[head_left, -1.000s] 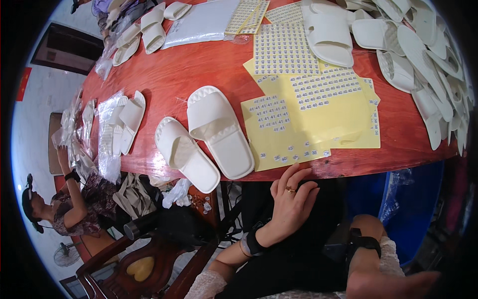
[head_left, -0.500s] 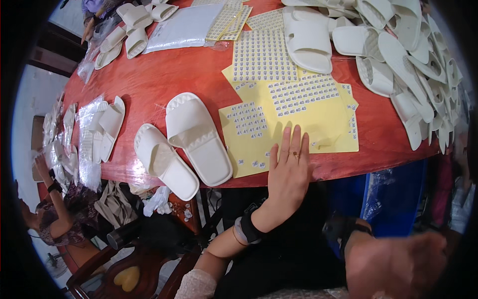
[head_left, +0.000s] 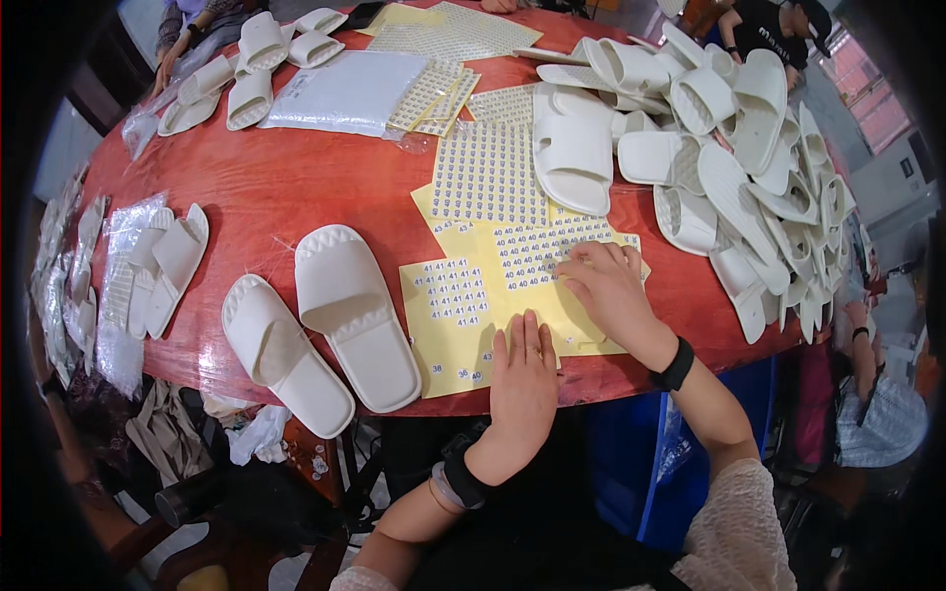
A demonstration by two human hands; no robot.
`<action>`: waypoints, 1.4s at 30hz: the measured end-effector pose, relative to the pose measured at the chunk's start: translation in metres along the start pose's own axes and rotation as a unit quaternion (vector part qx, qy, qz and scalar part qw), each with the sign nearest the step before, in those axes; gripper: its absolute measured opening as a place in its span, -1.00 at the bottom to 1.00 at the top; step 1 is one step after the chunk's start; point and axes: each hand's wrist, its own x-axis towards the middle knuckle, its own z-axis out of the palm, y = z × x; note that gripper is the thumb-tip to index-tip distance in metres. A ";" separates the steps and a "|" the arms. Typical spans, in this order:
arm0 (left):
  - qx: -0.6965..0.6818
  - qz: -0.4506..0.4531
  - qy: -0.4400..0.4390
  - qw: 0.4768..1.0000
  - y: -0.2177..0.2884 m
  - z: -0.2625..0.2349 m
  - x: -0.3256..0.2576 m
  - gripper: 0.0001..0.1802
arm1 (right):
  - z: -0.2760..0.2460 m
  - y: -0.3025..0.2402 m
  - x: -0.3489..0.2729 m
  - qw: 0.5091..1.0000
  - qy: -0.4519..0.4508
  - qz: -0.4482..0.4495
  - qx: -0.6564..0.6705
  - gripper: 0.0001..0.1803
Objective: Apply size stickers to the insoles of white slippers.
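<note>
My left hand (head_left: 522,379) lies flat, fingers stretched out together, on a yellow sheet of round number stickers (head_left: 448,315) at the table's near edge. My right hand (head_left: 613,295) is bent over the neighbouring sticker sheet (head_left: 527,261), its thumb and forefinger drawn together at the sticker rows. Whether a sticker is between those fingertips cannot be made out. Left of the sheets, a pair of cream slippers lies side by side: one slipper (head_left: 286,355) further left, the other slipper (head_left: 357,320) close to the sheet's edge.
A big heap of cream slippers (head_left: 734,177) covers the table's right side. More sticker sheets (head_left: 493,172) and a white plastic packet (head_left: 340,94) lie further back. Bagged slippers (head_left: 148,276) are at the left. Blue bins (head_left: 631,463) stand below the edge. Other people sit around the table.
My right hand has come up from low at the right onto the sticker sheet. My left hand stays flat on the sheets. The view has shifted, showing more of the far side.
</note>
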 end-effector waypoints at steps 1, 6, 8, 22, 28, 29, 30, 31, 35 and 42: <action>-0.001 -0.002 0.005 1.000 0.000 -0.001 0.000 -0.21 | 0.003 0.000 0.003 1.000 -0.009 -0.003 0.001 -0.77; -0.019 0.002 -0.009 1.000 0.000 -0.004 0.000 -0.25 | 0.004 0.005 0.012 0.999 -0.048 -0.005 0.001 -0.77; -0.013 0.002 -0.009 1.000 0.000 -0.004 0.000 -0.26 | 0.002 0.006 0.014 0.998 -0.031 -0.044 -0.021 -0.77; 0.034 0.024 -0.060 0.997 0.000 -0.006 -0.001 -0.35 | 0.005 0.011 0.016 0.998 -0.055 -0.025 0.020 -0.80; 0.029 0.021 -0.004 0.999 -0.001 -0.002 -0.004 -0.35 | 0.005 0.013 0.015 0.997 -0.059 -0.037 0.026 -0.81; 0.021 0.024 0.007 0.999 -0.001 -0.001 -0.005 -0.33 | 0.006 0.014 0.015 0.997 -0.071 -0.035 0.022 -0.80; 0.020 0.032 -0.007 0.999 -0.001 0.000 -0.005 -0.33 | 0.007 0.014 0.014 0.997 -0.062 -0.037 0.026 -0.80; 0.002 0.023 0.003 1.000 -0.001 0.001 -0.005 -0.31 | 0.008 0.015 0.014 0.997 -0.059 -0.049 0.012 -0.80; -0.004 0.022 -0.011 1.000 0.000 0.004 -0.004 -0.26 | 0.013 0.017 0.013 0.997 -0.071 -0.027 0.001 -0.78; -0.024 0.012 -0.017 0.999 0.001 0.005 -0.004 -0.26 | 0.016 0.019 0.012 0.998 -0.051 -0.030 0.037 -0.80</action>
